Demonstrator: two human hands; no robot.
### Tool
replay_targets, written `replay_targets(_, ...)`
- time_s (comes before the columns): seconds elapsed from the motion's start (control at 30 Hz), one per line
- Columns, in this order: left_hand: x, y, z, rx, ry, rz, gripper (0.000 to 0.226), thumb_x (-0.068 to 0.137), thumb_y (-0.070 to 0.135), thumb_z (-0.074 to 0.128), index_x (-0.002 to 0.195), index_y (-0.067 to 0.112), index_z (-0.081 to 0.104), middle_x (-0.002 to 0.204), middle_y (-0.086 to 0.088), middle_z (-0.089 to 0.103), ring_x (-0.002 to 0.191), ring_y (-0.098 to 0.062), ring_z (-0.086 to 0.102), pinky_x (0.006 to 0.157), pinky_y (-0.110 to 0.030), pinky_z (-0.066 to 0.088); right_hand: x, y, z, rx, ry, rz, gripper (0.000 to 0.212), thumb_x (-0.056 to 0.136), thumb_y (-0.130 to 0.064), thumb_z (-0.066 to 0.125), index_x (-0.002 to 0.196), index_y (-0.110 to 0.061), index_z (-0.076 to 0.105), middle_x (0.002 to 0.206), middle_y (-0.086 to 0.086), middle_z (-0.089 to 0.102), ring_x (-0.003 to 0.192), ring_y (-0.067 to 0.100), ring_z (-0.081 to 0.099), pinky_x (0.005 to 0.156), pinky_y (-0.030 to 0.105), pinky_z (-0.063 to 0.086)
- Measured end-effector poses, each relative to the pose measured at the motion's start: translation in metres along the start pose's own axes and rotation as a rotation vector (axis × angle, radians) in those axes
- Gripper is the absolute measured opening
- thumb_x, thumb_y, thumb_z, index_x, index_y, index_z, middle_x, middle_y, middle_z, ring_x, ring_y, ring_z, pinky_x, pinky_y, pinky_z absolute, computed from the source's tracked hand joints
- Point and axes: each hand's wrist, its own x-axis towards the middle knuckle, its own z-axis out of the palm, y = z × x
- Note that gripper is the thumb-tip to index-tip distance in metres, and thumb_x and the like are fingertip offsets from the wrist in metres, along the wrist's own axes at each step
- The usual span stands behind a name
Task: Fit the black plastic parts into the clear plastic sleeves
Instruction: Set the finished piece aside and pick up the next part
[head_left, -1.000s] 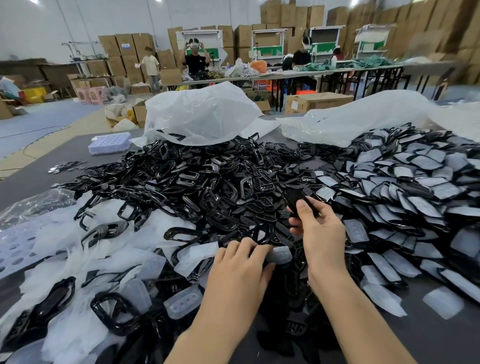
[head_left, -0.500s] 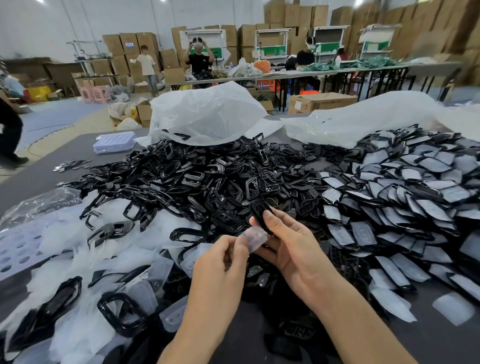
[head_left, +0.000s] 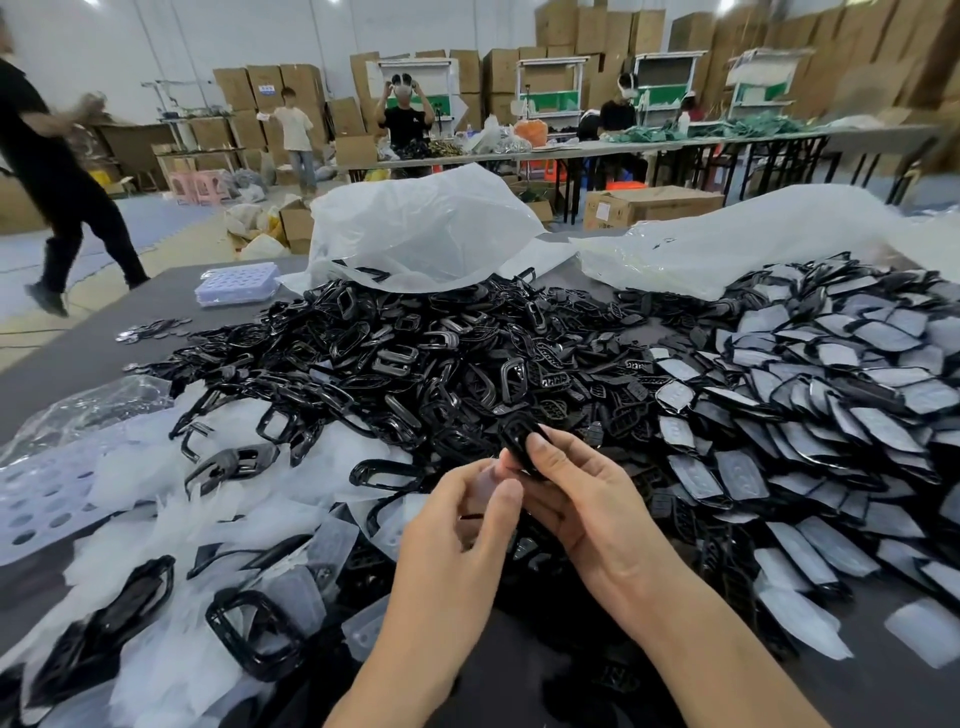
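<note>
Head view: right hand (head_left: 584, 501) pinches black part (head_left: 516, 437) in its fingers, left hand (head_left: 454, 535) pinches clear sleeve (head_left: 487, 472) alongside.

Left grip (head_left: 470, 525) and right grip (head_left: 587, 506) bare, forearms (head_left: 696, 618) bare too

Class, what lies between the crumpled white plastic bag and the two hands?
A heap of loose black plastic parts, shown in the head view.

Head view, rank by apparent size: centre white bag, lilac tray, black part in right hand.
1. white bag
2. lilac tray and black part look alike: part is nearer, partly covered by right hand.
</note>
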Motion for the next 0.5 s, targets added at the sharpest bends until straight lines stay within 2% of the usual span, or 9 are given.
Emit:
replay_targets(0.07,0.001,-0.001,0.0,0.049,0.036,0.015,0.018,0.1,0.035,0.053,0.11,0.043,0.066,0.1,0.027,0.071,0.094,0.004,0.066,0.076,-0.007,0.046,0.0,0.0,0.0,-0.046,0.01,-0.039,0.012,0.078,-0.027,0.077,0.089,-0.024,0.081,0.101,0.016,0.078,0.088,0.023,0.077,0.076,0.026,0.06)
replay_targets(0.17,0.001,-0.002,-0.003,0.087,0.051,0.045,0.028,0.102,0.021,0.052,0.109,0.043,0.066,0.099,0.023,0.071,0.096,0.002,0.066,0.078,-0.007,0.046,0.002,-0.003,-0.002,-0.125,0.092,-0.135,0.017,0.076,-0.031,0.076,0.091,-0.024,0.08,0.099,0.014,0.078,0.082,0.022,0.077,0.072,0.026,0.06)
replay_targets(0.23,0.0,-0.001,-0.005,0.088,0.032,0.049,0.029,0.101,0.022,0.054,0.107,0.047,0.066,0.096,0.022,0.07,0.093,0.001,0.066,0.078,-0.008,0.046,0.004,-0.005,-0.007,-0.115,0.169,-0.182,0.025,0.077,-0.028,0.075,0.099,-0.016,0.076,0.095,0.013,0.079,0.079,0.021,0.076,0.068,0.026,0.06)
replay_targets(0.3,0.002,0.001,-0.006,0.059,0.016,0.028,0.023,0.097,0.03,0.058,0.102,0.051,0.065,0.094,0.022,0.072,0.089,0.002,0.067,0.077,-0.01,0.048,0.005,-0.006,-0.012,-0.17,0.203,-0.195,0.022,0.085,-0.021,0.072,0.105,-0.012,0.072,0.093,0.012,0.079,0.08,0.021,0.076,0.068,0.025,0.06)
replay_targets(0.4,0.005,-0.002,-0.007,0.034,0.051,0.019,0.011,0.092,0.04,0.062,0.095,0.049,0.067,0.088,0.018,0.074,0.081,-0.004,0.069,0.072,-0.022,0.054,0.004,-0.004,-0.011,-0.28,0.156,-0.172,0.014,0.092,-0.009,0.07,0.103,-0.017,0.074,0.093,0.011,0.079,0.086,0.023,0.077,0.072,0.025,0.06)
replay_targets(0.5,0.008,-0.002,-0.009,0.016,0.115,0.007,0.016,0.093,0.032,0.065,0.093,0.047,0.069,0.081,0.014,0.074,0.073,-0.01,0.067,0.071,-0.031,0.057,0.001,0.002,-0.003,-0.406,0.076,-0.162,0.022,0.092,-0.008,0.071,0.095,-0.028,0.078,0.088,0.016,0.076,0.085,0.022,0.076,0.072,0.024,0.06)
